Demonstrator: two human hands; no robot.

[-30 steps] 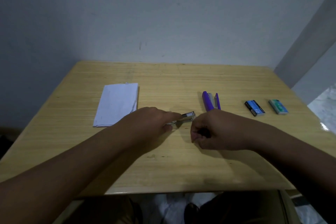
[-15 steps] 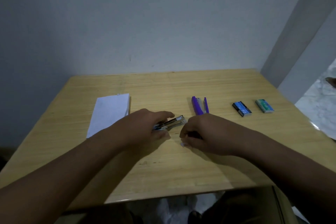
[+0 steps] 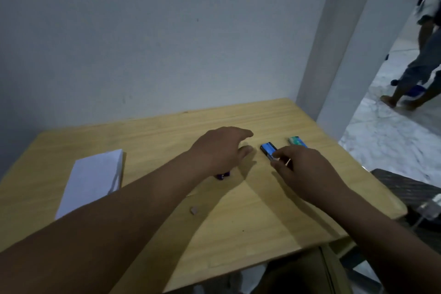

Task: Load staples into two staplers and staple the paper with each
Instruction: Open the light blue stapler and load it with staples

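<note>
Head view: right hand touches blue box (mid-table).

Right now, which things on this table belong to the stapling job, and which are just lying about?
Job:
- white stack of paper
- purple stapler, mostly hidden under the left hand
- blue box of staples, touched by the right hand
- teal box of staples

Lying about:
- small grey scrap on the wooden table
- person walking past, far right

Plain room, wooden table, marble floor
</note>
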